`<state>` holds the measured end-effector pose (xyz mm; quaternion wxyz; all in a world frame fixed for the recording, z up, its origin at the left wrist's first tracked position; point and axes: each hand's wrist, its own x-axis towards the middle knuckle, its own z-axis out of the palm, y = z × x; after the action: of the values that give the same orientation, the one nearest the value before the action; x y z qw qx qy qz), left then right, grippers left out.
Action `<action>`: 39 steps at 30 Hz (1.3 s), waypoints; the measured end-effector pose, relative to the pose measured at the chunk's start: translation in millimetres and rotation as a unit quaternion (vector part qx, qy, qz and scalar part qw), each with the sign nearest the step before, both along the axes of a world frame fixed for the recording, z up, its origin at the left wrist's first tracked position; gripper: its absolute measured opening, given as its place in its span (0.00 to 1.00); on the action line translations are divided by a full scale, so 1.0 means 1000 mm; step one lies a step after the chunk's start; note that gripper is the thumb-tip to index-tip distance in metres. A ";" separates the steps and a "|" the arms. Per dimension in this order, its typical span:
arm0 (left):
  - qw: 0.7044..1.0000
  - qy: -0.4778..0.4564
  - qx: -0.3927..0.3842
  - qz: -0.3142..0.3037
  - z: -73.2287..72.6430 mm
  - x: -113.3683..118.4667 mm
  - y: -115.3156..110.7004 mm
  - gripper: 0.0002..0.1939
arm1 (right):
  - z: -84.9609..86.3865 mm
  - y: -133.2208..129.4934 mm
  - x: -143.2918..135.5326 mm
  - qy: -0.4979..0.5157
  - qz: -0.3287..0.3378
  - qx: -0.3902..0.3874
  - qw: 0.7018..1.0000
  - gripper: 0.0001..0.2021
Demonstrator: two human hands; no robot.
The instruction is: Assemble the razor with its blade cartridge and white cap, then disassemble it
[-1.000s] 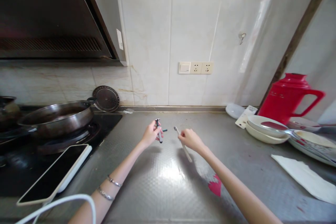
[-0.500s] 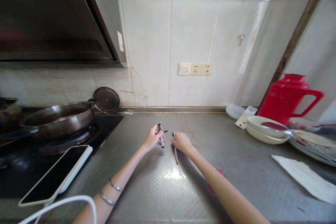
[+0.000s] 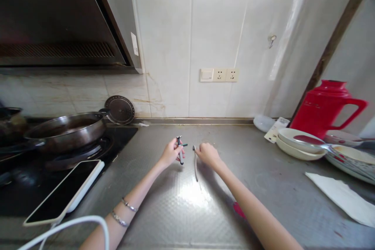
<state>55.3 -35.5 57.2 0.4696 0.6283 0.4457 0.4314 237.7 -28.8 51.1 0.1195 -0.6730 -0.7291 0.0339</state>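
My left hand [image 3: 171,153] is closed around a small T-headed tool [image 3: 180,152] with a grey and black handle, shaped like a razor or peeler. A thin dark-green piece [image 3: 184,145] sticks out sideways at its fingers. To the right, a slim pale strip [image 3: 196,168] with a dark upper end lies on the metal counter [image 3: 164,211]. My right hand [image 3: 208,154] rests beside that strip's upper end, fingers curled in. Its fingertips are hidden, so anything inside it does not show.
At left, a steel pan [image 3: 67,127] stands on the black hob, with a phone [image 3: 63,191] and white cable [image 3: 79,220] in front. At right are a red thermos flask [image 3: 325,105], stacked bowls [image 3: 299,152] and a white paper [image 3: 340,195]. A pink item [image 3: 239,209] lies by my right forearm.
My right hand has shifted slightly right and away from me, off the strip's middle, leaving more of the strip visible. My left hand keeps its hold, nearly unmoved.
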 end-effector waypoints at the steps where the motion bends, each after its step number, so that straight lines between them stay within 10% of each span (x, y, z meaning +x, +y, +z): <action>1: 1.000 0.002 0.000 -0.001 0.000 0.000 0.000 0.13 | 0.003 0.002 0.008 0.000 0.004 0.006 1.000 0.16; 17: 0.998 0.038 -0.006 -0.059 -0.011 0.007 -0.004 0.13 | -0.009 0.022 0.065 0.025 0.171 0.002 0.985 0.12; 39: 0.998 0.028 -0.002 -0.063 -0.008 0.006 -0.003 0.13 | -0.006 0.028 0.061 0.008 0.152 -0.019 0.988 0.08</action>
<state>61.2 -38.8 49.3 0.4842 0.6663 0.4187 0.3825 298.7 -1.3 44.6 0.1064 -0.5563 -0.8211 0.0706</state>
